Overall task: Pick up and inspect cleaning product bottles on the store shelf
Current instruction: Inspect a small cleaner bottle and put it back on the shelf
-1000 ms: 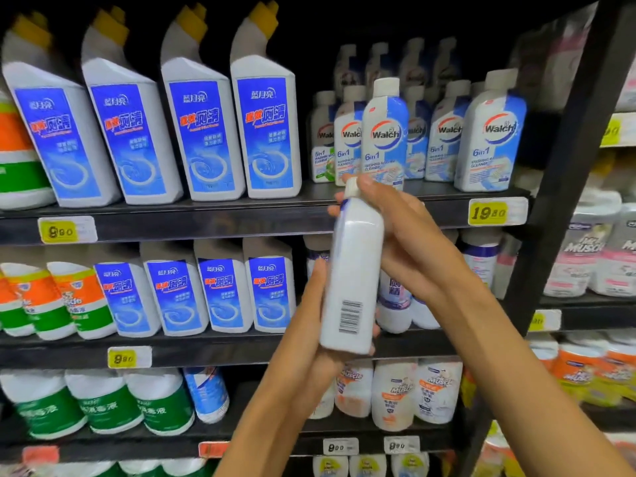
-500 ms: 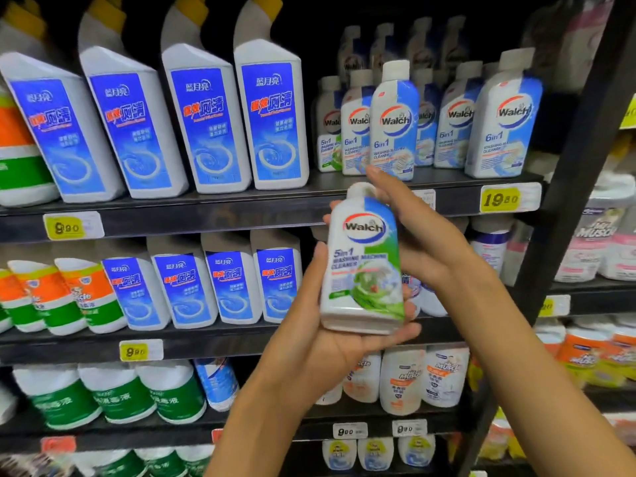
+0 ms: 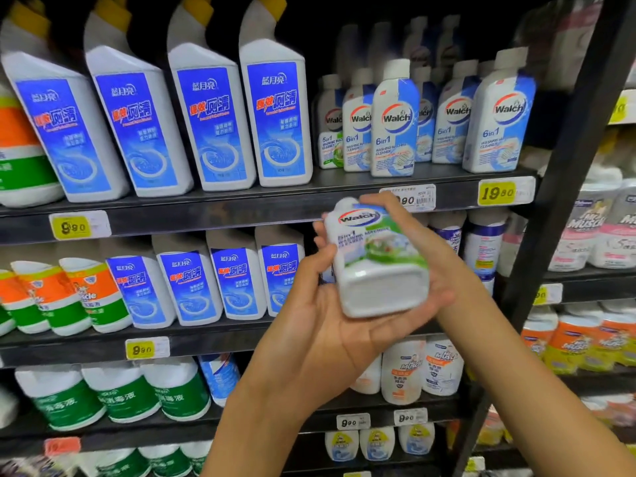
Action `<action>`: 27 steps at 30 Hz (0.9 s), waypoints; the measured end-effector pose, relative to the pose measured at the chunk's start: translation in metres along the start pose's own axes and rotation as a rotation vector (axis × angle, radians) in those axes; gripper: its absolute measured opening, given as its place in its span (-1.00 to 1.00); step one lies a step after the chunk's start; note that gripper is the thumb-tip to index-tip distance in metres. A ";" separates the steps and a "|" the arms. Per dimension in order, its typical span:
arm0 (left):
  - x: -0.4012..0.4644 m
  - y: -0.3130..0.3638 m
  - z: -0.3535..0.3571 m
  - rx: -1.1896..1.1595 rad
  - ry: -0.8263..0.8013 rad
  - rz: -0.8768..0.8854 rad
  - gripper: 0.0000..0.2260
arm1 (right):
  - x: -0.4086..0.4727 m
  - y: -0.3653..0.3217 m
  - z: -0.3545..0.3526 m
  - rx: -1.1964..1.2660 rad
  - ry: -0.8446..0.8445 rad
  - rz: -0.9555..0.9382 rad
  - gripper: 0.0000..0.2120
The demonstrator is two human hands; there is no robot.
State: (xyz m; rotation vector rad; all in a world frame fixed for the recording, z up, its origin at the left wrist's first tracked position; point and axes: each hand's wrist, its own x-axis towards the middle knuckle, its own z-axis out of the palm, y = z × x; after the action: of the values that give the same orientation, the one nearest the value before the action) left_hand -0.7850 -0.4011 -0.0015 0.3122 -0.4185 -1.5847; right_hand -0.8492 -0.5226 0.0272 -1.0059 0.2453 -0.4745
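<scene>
The Walch bottle [image 3: 377, 261] with the green label is off the shelf and is held in the air in front of the middle shelf, near its right end, tipped so that its white bottom faces the camera and its cap points away toward the top shelf edge [image 3: 241, 211]. The left hand [image 3: 330, 325] carries it from below, the palm up, with the thumb curled against the left side of the bottle. The right hand [image 3: 423, 256] is wrapped around the right side and the back, and its fingers come over the cap end. So both hands are closed around the same bottle. The risk, as I judge it, is a slip: the plastic looks smooth and the bottle is strongly tilted, so if one hand loosens while the bottle is turned, it may slide out and fall. It could also knock the other Walch bottles [image 3: 395, 122] that stand close together at the right part of the top shelf, if it is lifted back carelessly.
</scene>
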 end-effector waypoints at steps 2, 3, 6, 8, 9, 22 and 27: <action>0.002 -0.002 -0.010 0.203 0.009 0.096 -0.52 | 0.003 -0.010 0.006 0.041 0.046 -0.093 -0.67; 0.003 -0.002 -0.014 0.303 0.023 0.110 -0.56 | 0.005 -0.013 0.010 0.009 0.062 -0.178 -0.62; 0.001 0.003 -0.020 0.557 0.089 0.159 -0.59 | 0.002 -0.014 0.011 -0.142 -0.003 -0.335 -0.46; -0.001 0.007 -0.022 0.655 0.072 0.209 -0.50 | -0.003 -0.015 0.010 -0.329 -0.023 -0.325 -0.48; -0.002 0.009 -0.026 0.729 0.078 0.245 -0.49 | -0.004 -0.015 0.008 -0.406 -0.026 -0.333 -0.56; 0.012 0.032 -0.059 1.545 0.270 0.900 -0.50 | -0.045 0.003 0.013 -1.010 -0.211 -0.730 -0.51; 0.011 0.037 -0.050 1.523 0.160 0.856 -0.61 | -0.044 -0.009 0.010 -1.023 -0.233 -0.762 -0.48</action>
State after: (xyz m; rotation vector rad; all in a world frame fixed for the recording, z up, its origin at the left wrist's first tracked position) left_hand -0.7303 -0.4170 -0.0286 1.1908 -1.3677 -0.1473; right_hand -0.8861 -0.4971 0.0395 -2.1640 -0.1557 -0.9485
